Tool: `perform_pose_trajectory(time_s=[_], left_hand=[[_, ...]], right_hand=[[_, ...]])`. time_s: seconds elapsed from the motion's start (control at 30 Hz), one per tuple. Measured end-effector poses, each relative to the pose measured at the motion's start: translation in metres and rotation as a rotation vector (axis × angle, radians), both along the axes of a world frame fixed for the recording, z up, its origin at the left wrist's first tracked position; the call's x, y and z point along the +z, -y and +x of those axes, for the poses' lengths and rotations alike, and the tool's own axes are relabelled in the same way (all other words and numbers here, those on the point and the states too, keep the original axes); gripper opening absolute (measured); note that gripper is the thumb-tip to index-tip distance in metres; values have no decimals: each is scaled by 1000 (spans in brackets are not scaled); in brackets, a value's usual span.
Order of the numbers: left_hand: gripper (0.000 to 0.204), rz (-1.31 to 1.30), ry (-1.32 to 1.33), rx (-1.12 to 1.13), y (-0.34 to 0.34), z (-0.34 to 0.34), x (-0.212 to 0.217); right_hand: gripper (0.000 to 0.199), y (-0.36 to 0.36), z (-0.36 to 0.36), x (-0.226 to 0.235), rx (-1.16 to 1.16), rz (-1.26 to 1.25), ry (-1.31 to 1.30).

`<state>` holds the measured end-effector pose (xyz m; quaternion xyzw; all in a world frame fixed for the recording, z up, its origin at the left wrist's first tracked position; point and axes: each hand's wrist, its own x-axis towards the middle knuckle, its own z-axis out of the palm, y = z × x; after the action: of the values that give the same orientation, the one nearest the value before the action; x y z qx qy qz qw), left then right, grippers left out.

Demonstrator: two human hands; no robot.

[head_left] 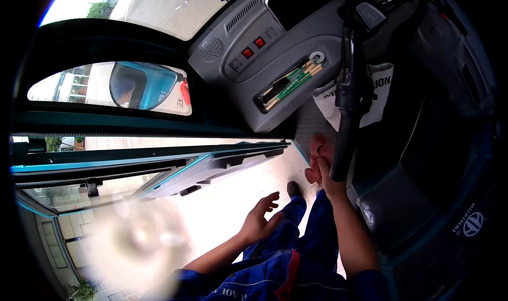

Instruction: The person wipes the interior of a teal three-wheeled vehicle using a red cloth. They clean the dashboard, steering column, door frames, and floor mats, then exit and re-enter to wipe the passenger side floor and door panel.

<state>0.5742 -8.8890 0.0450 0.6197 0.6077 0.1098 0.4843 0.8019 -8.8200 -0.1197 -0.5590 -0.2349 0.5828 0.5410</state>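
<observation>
Firmly, right grip (pixel 321 160) clasps black handlebar (pixel 346 126); left grip (pixel 259 221) free.

Two bare forearms rise from blue sleeves at the lower edge. The left hand (pixel 259 220) floats free, palm turned inward, fingers spread and loosely curled, holding nothing. The right arm stretches further forward, nearly straight; the right hand (pixel 321 166) is up ahead, its fingers curled around a dark bar.

The grey dashboard (pixel 275 63) carries a slot holding green and tan sticks (pixel 292 82), while a white printed bag (pixel 370 97) lies on the ridged cab floor (pixel 309 126) below it.
</observation>
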Motion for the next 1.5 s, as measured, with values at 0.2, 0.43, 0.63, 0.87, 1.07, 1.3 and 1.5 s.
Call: perform_pose_trajectory(time_s=[0.2, 0.43, 0.63, 0.87, 1.07, 1.3, 1.5], left_hand=[[72, 26, -169, 116, 52, -69, -8], [75, 201, -234, 324, 49, -130, 15], [68, 276, -245, 549, 64, -203, 35], [89, 354, -58, 1351, 97, -417, 25], [95, 850, 87, 1200, 85, -566, 79], [91, 673, 740, 688, 26, -618, 96], [78, 780, 562, 1008, 26, -567, 131]], right_hand=[[41, -60, -59, 105, 120, 388, 46], [60, -78, -147, 155, 47, 895, 445], [50, -46, -143, 60, 145, 664, 573], [49, -11, -160, 127, -198, 622, 529], [39, -16, -264, 159, -377, 794, 963], [41, 20, -384, 172, -230, 835, 1112], [48, 44, -423, 177, -36, 928, 1113]])
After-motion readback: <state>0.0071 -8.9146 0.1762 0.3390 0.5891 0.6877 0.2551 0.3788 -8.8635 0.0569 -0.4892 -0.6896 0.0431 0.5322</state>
